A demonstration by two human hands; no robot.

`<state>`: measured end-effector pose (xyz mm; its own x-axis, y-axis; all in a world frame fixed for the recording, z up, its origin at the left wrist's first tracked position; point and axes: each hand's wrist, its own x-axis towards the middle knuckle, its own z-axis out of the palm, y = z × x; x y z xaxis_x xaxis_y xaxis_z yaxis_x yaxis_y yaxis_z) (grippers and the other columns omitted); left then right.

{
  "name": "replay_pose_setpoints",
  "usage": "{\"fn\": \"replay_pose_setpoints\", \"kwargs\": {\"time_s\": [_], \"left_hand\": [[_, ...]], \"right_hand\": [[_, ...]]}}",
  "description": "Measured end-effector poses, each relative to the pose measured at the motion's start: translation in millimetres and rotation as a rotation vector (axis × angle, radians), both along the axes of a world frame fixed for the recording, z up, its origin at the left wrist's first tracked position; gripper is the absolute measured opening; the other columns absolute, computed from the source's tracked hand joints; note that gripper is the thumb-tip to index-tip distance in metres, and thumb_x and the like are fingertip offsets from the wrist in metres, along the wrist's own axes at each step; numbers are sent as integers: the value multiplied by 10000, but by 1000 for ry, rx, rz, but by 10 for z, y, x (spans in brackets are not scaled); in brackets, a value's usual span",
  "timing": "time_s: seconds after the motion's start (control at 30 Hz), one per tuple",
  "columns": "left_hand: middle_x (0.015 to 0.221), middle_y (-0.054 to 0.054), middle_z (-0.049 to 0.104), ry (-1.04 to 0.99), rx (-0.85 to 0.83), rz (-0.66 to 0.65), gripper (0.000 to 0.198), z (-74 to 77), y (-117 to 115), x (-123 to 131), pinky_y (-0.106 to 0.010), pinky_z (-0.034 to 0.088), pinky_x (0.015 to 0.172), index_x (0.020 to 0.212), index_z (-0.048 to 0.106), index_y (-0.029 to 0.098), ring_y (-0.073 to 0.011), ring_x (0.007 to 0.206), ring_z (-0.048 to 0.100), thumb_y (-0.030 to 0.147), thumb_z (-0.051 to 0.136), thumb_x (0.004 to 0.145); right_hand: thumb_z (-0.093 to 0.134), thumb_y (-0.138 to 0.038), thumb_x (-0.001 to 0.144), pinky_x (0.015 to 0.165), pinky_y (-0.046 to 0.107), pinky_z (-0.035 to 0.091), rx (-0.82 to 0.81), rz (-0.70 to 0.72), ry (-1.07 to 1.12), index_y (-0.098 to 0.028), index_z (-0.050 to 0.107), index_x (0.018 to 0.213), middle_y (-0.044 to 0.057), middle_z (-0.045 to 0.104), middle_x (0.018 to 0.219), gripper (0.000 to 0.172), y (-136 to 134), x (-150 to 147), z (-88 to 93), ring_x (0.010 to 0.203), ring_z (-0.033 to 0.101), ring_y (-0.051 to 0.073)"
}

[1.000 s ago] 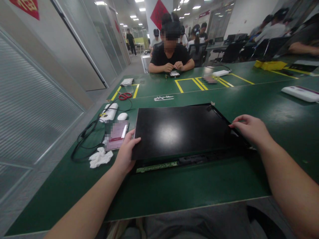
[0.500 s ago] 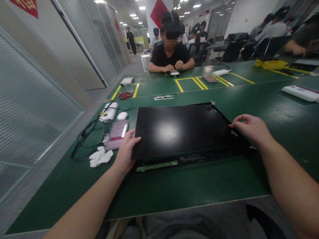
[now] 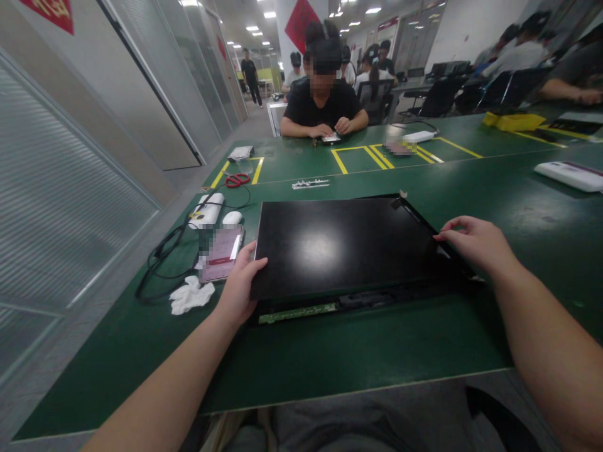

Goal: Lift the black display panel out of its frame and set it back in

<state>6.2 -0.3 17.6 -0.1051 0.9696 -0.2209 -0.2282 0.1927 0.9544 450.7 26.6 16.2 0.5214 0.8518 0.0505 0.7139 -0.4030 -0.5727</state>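
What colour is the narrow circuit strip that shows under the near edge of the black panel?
The circuit strip is green; the head view shows it best.

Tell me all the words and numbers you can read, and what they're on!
Nothing here can be read.
Red hanging, top middle: too blurred.
Red sign, top left: cut off, unreadable.
Phone: screen blurred.
Green circuit strip: print too small.
Black panel: blank.

Bright ceiling light, bowed edges

Glossy black panel (image 3: 343,248), green yellow-lined table (image 3: 358,345)
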Motion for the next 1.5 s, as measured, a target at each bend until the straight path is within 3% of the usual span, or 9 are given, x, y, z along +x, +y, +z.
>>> {"fn": "replay_pose_setpoints", "kwargs": {"time_s": [0.4, 1.1, 1.5], "left_hand": [[1178, -78, 759, -36, 0, -45, 647, 9, -10, -3, -345, 590, 688, 1328, 662, 259, -338, 1015, 735, 250, 762, 689], [1207, -80, 787, -65, -1, -56, 758, -21, 27, -20, -341, 618, 805, 1460, 601, 185, -300, 1057, 747, 213, 752, 718], [1223, -78, 770, -41, 1, -77, 728, -32, 36, -34, -354, 616, 807, 1452, 597, 223, -303, 1054, 743, 250, 743, 739]], "right_hand": [[733, -264, 738, 693, 349, 438, -1, 3, -47, -263, 690, 725, 20, 716, 692, 45, -9, -21, 18, 731, 635, 238], [669, -373, 649, 675, 367, 439, -15, 2, -55, -260, 684, 727, 34, 701, 670, 139, -2, -19, 29, 713, 632, 256], [647, -371, 662, 701, 369, 455, 4, 19, -64, -251, 683, 740, 47, 705, 674, 148, 1, 11, -4, 711, 632, 253]]}}
